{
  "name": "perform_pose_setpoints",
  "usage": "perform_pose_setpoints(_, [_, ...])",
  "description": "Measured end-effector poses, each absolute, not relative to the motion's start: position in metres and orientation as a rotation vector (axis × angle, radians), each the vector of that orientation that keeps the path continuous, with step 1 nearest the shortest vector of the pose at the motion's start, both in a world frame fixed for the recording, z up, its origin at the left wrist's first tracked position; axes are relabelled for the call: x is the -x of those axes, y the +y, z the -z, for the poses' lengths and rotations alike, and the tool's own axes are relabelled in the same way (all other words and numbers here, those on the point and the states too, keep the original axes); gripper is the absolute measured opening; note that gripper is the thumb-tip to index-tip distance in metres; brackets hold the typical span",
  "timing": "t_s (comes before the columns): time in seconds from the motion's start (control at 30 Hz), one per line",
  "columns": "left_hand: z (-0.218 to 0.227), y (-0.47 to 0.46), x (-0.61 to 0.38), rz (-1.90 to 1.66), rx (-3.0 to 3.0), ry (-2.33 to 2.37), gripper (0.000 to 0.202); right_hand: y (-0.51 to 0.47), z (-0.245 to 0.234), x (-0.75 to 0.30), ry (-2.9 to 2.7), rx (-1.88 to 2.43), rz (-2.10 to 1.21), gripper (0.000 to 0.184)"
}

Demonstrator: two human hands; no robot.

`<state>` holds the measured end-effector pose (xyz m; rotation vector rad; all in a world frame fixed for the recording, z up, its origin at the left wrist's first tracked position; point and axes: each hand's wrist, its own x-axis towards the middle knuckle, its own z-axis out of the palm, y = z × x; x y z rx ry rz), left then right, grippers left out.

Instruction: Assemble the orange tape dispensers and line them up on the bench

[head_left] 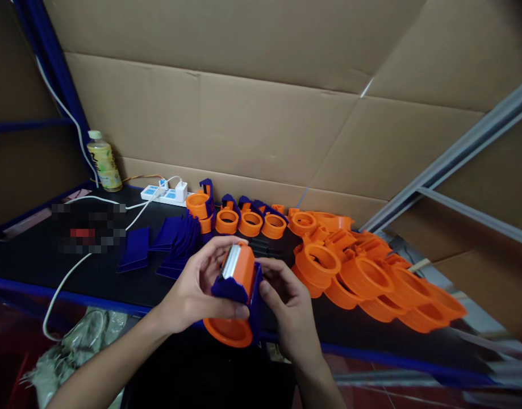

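Between my two hands, over the table's front edge, is an orange and blue tape dispenser (242,272) with a toothed metal blade along its top. My left hand (192,287) wraps round its left side, thumb across the blue part. My right hand (288,295) grips the blue side plate (256,307) at the right, thumb and fingers bent against it. The orange ring (227,330) of the dispenser hangs below my left thumb. Some right fingertips are hidden behind the plate.
Orange dispenser bodies (367,275) are piled at the right. Blue plates (175,238) lie at the left. Several orange and blue dispensers (250,221) stand in a row behind. A power strip (167,194), white cables and a drink bottle (104,162) are at the back left.
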<state>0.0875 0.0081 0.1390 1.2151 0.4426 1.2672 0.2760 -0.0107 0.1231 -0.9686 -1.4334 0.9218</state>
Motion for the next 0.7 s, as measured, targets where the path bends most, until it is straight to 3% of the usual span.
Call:
perform_pose_setpoints(0.23, [-0.147,0.002,-0.086,-1.198,-1.283,0.376,0.074,-0.009,-0.115,-0.279,-1.382,0.847,-1.04,0.038])
perform_pose_setpoints(0.7, [-0.137,0.015,-0.077,-1.11,-1.36,0.3,0.077,-0.009,-0.118,-0.271,-1.255,0.803,-1.158,0.029])
